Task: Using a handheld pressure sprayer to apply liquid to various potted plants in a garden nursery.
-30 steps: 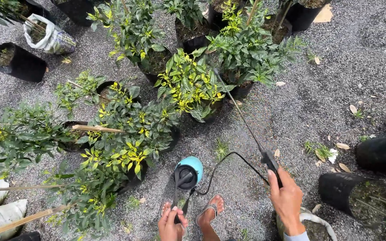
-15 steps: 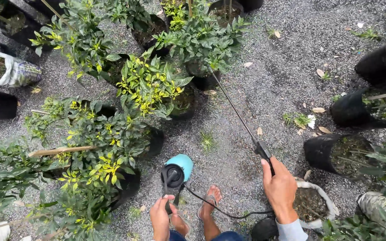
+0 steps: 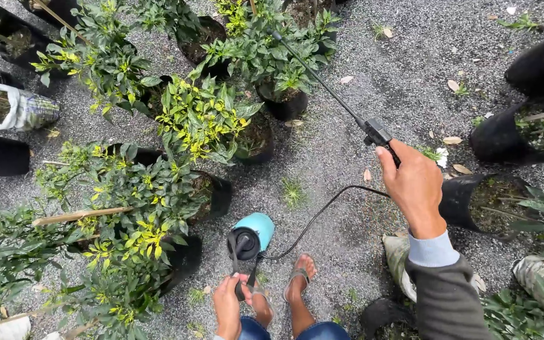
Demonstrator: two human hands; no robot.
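Gripping: right hand (image 3: 414, 184) clenched around the spray wand (image 3: 341, 106), left hand (image 3: 228, 302) apparently grasping the sprayer tank (image 3: 250, 236) handle.

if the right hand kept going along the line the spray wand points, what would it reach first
Probably the leafy green plant in a black pot, where the thin black spray wand held by the right hand ends; height above it is unclear.

Left hand (image 3: 228, 305) low, right hand (image 3: 413, 186) extended, both clenched

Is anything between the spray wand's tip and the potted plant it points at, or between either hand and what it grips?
Nothing visible. The right hand grips the wand, whose tip reaches into the plant's leaves. The left hand holds the handle of the blue sprayer tank. The hose hangs free over the gravel.
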